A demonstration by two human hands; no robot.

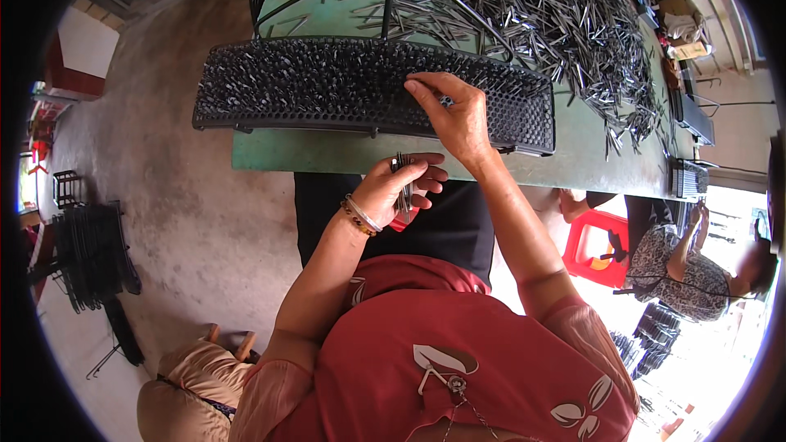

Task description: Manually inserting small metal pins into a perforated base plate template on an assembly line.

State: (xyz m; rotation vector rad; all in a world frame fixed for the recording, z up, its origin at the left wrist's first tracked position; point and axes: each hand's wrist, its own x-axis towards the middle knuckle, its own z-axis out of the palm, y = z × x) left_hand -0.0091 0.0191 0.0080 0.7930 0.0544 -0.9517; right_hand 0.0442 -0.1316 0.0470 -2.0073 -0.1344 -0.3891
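Observation:
A long black perforated rack (524,119) with a raised wire handle sits along the near edge of the green table (303,147). Thin dark pieces stand in most of its holes; more holes show bare toward the right end. My right hand (458,119) is over the rack, thumb and forefinger pinched close above the holes; whatever is between the fingertips is too small to make out. Below the table edge, my left hand (391,187) is closed round a small bunch of thin dark metal strips (404,196), which stick out above and below the fingers.
A large heap of loose dark strips (557,16) covers the table's far right. At right, another person (684,266) sits beside a red plastic stool (596,247). Black racks (90,254) stand on the floor at left. A tan cloth-covered thing (192,393) is behind my left arm.

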